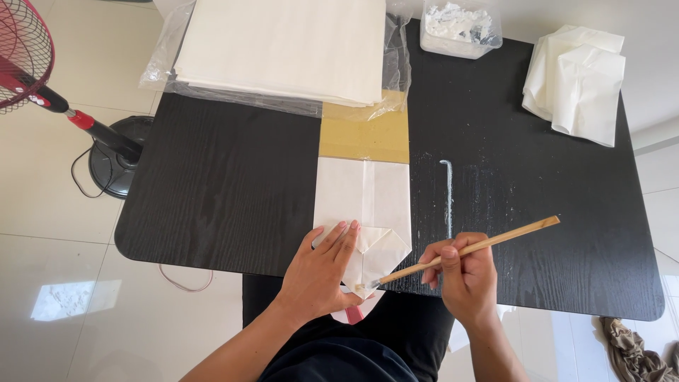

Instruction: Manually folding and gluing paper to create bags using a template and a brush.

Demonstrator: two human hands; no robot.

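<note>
My left hand [322,272] lies flat, fingers spread, pressing down the folded bottom end of a white paper bag [362,205] at the near edge of the black table [226,191]. My right hand [461,274] grips a wooden-handled brush [470,247], its bristle tip touching the bag's folded flap just right of my left hand. The bag lies lengthwise, its far end over a tan cardboard piece [364,134].
A stack of white paper sheets in clear plastic [283,49] sits at the far edge. A clear tub of white paste [460,28] and a pile of finished white bags [580,78] stand far right. White paste streaks [447,194] mark the table. A red fan [28,64] stands left.
</note>
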